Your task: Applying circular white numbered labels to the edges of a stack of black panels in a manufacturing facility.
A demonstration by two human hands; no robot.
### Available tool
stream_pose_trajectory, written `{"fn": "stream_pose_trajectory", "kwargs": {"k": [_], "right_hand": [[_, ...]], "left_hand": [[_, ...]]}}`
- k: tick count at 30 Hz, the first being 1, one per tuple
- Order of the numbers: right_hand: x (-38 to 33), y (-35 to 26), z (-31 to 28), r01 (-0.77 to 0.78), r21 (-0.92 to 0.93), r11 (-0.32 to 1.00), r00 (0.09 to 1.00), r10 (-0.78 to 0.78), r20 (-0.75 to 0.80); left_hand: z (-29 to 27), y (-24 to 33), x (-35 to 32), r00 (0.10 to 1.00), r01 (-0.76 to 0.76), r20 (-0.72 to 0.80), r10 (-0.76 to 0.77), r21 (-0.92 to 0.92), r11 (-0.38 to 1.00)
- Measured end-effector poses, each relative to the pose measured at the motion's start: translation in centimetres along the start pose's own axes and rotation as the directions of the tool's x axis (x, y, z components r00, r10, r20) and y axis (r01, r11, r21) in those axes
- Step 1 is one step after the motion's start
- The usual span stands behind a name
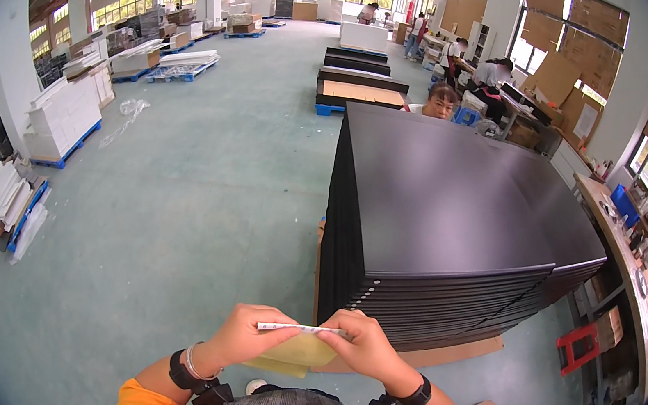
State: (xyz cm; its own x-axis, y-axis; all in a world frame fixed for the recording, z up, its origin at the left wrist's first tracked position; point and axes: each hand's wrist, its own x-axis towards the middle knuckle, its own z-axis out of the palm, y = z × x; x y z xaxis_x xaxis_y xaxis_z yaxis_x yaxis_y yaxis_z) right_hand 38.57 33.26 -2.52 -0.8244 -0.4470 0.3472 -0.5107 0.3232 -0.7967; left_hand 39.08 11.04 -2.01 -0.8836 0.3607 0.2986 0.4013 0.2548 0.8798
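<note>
Between my two hands, close in front of my chest, is a sheet with a thin white printed edge and a yellowish, slightly see-through part hanging below [294, 354]. My left hand [249, 334] pinches the white edge on the left, thumb along it. On the right, my right hand [364, 347] pinches the same edge, its thumb pointing inward. Just beyond my right hand rises a tall stack of black panels [456, 204], with smooth, shiny tops and many layered edges. Neither hand visibly touches the stack.
Behind the stack a person [440, 103] is partly hidden. A long workbench [624, 245] with tools runs along the right, a red stool [577, 349] beside it. Brown cardboard [451, 356] lies under the stack. Pallets of white panels [63, 123] stand at the left.
</note>
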Motion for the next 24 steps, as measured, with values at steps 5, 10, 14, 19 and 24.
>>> {"fn": "stream_pose_trajectory", "kwargs": {"k": [5,10,14,19,24], "right_hand": [[-0.2,0.2,-0.3,-0.044,0.069,0.997,0.998,0.042,0.039],[-0.5,-0.2,-0.8,-0.088,0.121,0.989,0.992,0.076,0.102],[-0.6,0.1,-0.9,-0.144,0.203,0.969,0.986,0.123,0.111],[-0.7,0.5,-0.7,-0.128,0.213,0.969,0.987,0.105,0.119],[-0.7,0.7,-0.6,-0.109,0.217,0.97,0.988,0.081,0.133]], "left_hand": [[-0.1,0.2,0.1,1.0,0.019,0.011,-0.019,-0.008,1.0],[-0.1,-0.1,0.0,1.0,0.02,0.014,-0.019,-0.037,0.999],[-0.4,-0.1,-0.1,1.0,0.024,0.012,-0.023,-0.029,0.999],[-0.4,-0.3,-0.1,1.0,0.029,0.01,-0.028,-0.04,0.999],[-0.6,-0.7,-0.1,0.999,0.026,0.021,-0.026,-0.032,0.999]]}}
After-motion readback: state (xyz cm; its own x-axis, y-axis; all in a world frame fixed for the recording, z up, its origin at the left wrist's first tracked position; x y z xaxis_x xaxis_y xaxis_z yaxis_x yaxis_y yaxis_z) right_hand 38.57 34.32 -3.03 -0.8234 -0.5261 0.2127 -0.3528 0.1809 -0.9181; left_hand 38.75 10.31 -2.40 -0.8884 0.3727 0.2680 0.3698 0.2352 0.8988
